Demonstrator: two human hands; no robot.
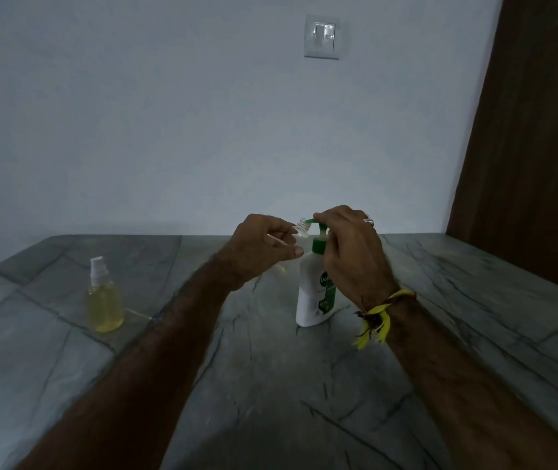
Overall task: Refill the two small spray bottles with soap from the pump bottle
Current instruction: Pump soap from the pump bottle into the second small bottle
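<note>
Person: two bare forearms, no sleeves. Right wrist: knotted thread band [386,301], yellow with a dark red strand, frayed yellow ends hanging loose. Right hand [352,252]: one silver-coloured finger ring [369,221].

Uncapped bottle [301,227] tilted at pump spout [312,221]
</note>
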